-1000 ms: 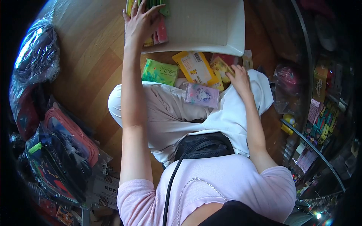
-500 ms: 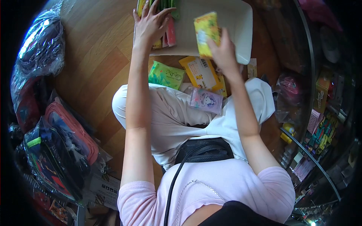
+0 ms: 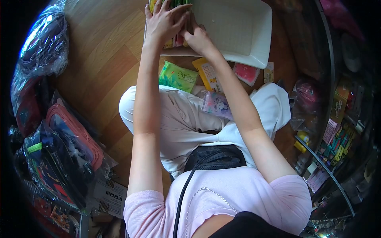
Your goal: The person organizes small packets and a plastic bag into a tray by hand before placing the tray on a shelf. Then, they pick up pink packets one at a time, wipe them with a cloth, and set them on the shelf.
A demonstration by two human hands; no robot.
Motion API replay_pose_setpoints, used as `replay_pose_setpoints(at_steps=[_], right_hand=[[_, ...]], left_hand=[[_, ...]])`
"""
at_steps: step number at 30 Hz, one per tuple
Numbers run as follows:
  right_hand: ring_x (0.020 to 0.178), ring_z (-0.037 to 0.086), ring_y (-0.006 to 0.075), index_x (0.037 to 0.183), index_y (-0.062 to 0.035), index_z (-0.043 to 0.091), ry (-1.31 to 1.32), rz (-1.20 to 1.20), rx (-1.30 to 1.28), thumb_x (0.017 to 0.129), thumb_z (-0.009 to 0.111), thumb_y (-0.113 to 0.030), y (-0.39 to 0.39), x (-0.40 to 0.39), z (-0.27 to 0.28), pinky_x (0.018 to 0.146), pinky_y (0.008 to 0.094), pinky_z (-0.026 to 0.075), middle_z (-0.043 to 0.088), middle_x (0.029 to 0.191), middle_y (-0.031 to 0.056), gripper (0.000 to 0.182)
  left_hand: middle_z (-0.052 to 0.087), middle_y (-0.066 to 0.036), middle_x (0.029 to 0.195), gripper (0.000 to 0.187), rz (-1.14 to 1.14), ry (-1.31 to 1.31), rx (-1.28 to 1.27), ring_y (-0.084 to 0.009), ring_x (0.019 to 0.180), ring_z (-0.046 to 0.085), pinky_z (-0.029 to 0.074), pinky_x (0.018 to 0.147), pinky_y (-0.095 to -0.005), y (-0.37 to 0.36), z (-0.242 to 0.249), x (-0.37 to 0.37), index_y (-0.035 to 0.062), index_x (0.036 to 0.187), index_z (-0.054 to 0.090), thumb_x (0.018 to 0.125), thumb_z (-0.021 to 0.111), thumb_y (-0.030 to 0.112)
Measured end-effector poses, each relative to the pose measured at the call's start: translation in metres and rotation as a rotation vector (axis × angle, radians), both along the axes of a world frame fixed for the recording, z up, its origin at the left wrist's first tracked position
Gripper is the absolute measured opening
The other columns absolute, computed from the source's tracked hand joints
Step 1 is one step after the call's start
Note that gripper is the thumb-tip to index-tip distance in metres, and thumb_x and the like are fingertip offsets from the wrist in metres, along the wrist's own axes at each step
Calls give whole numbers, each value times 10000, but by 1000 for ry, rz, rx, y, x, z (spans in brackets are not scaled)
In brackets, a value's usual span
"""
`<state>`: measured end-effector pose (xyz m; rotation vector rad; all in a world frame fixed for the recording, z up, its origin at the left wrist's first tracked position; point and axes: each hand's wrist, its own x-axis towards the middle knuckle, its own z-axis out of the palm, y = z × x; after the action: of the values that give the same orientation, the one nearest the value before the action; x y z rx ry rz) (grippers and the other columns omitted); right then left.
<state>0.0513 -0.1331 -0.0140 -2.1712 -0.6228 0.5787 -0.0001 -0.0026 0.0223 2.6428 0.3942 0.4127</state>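
Observation:
A white plastic bin (image 3: 234,29) lies at the top of the view, with a row of colourful flat packets (image 3: 177,41) along its left side. My left hand (image 3: 164,24) rests over that row with its fingers spread. Beside it my right hand (image 3: 197,39) reaches into the same row, fingers bent and pressed in against the packets. Whatever it grips is hidden behind the fingers. In front of the bin lie a green packet (image 3: 177,77), a yellow-orange packet (image 3: 207,73), and a pink-red packet (image 3: 247,73). A lilac packet with a cartoon figure (image 3: 216,104) sits by my legs.
Plastic-wrapped bags (image 3: 59,170) and a wrapped bundle (image 3: 43,47) are on the left. To the right, a curved metal rail (image 3: 329,170) borders shelves of small goods. A pink item in clear plastic (image 3: 306,91) is near my right knee.
My right hand has moved left with the yellow packet to the row in the bin, and that packet is now out of sight. The pink-red packet has come into view.

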Motion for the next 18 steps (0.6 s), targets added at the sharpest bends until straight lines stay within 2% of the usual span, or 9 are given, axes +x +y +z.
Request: replay_pose_setpoints(at_steps=[1,3,4,6,7,9,12,15,18], right_hand=[[1060,528,436,1377,-117,321,0,1,0,824,500,-278,-1,1,1,934,450,411,552,1097,294,603],[1129,449,459,1370,-76,327,196,82,28,830,433,-374,-6,5,3,1026,403,336,388,1284,316,626],[1129,449,459,1370,-76,327,196,80,28,830,433,-374,-7,6,-4,1026,403,336,388,1284,316,626],[1106,481,359,1265,2,432,295,108,165,867,369,-316,-10,8,-20,1014,357,328,459,1255,237,513],[1106,481,359,1265,2,432,296,106,165,867,369,-316,-9,4,-5,1014,357,328,459,1255,237,513],[1066,499,247,1180,32,500,542,15,245,882,343,-284,-13,-3,22,974,333,351,535,1165,167,463],[1019,506,180,1141,44,521,681,-128,343,886,351,-236,-14,-6,17,937,306,373,578,1078,114,415],[989,512,153,1128,6,532,644,44,304,901,376,-178,-16,-5,29,919,275,379,572,1077,79,331],[994,516,152,1168,13,509,549,47,278,882,435,-113,-12,-5,21,919,281,387,574,1088,81,321]], left_hand=[[312,-136,1445,375,1,0,0,-309,1356,248,96,1090,-574,-1,3,-1,278,1209,581,854,567,398],[313,-147,1443,435,-1,-10,-8,-329,1351,254,107,1091,-570,-3,8,-3,274,1219,572,815,608,432],[313,-147,1443,435,-3,-10,-8,-329,1351,254,107,1091,-570,-4,7,-2,274,1219,572,815,608,432],[314,-160,1439,500,-8,-11,16,-342,1346,260,118,1091,-568,-3,7,-2,271,1232,559,776,642,459],[314,-160,1439,500,-10,-11,15,-342,1346,260,118,1091,-568,-4,8,-2,271,1232,559,776,642,459],[318,-166,1435,544,-6,1,8,-346,1344,263,122,1093,-562,-5,11,-3,266,1240,549,750,661,473],[318,-173,1433,583,-4,6,13,-356,1343,260,126,1094,-558,-6,14,-2,253,1242,548,723,679,485],[317,-174,1434,625,-9,-4,-5,-365,1344,251,127,1097,-549,-9,18,-4,241,1251,538,694,697,475],[314,-174,1436,657,-1,43,-4,-368,1347,241,131,1099,-541,-8,16,-3,238,1263,524,672,704,460]])
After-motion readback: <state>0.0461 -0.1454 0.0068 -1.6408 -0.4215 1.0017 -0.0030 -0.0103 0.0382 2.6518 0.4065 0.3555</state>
